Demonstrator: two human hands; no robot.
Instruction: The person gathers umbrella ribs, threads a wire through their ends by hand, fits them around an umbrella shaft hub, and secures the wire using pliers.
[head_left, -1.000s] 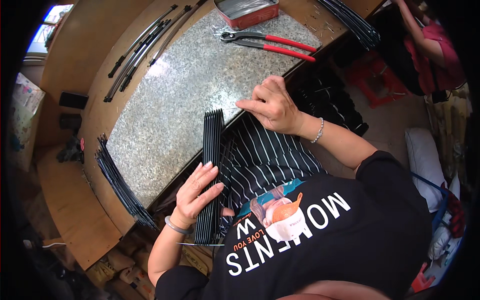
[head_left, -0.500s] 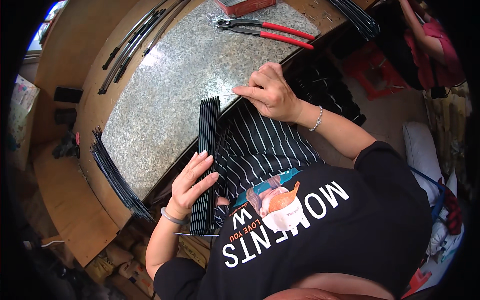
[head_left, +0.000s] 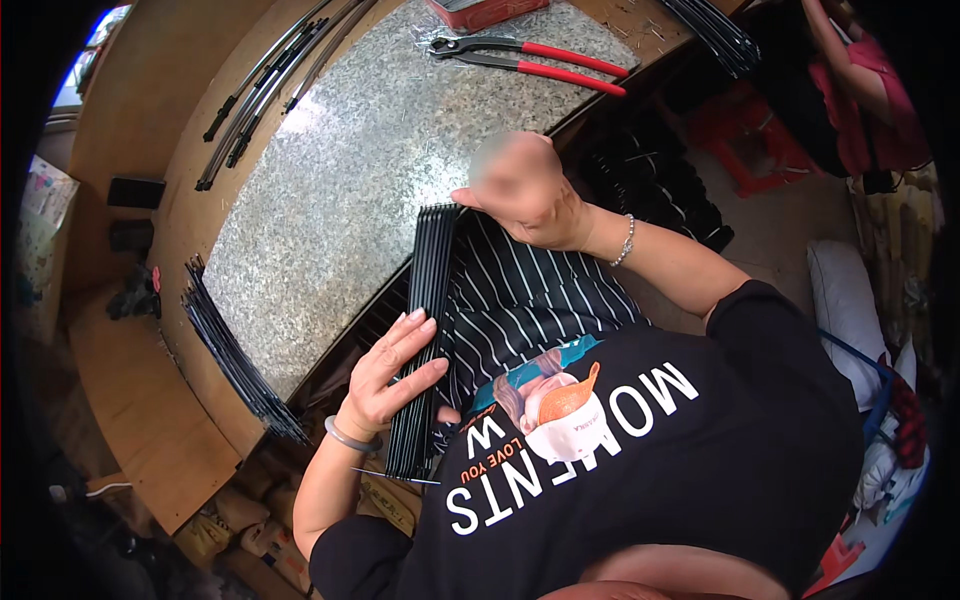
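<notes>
the left hand (head_left: 395, 375) is closed round a flat bundle of black rods (head_left: 430, 265), which slants from the near edge of the stone slab (head_left: 330, 200) down beside the striped apron (head_left: 530, 285). the right hand (head_left: 520, 190) is half curled right by the bundle's far end, too blurred for me to tell what it grips. a thin wire (head_left: 372, 472) crosses the near end. red-handled pincers (head_left: 575, 70) lie on the slab's far side, near a red tin (head_left: 480, 12).

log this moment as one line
left hand: holding black rods | right hand: at rods' upper end, partly blurred | wire: across rods' lower end | pliers: on stone slab
</notes>
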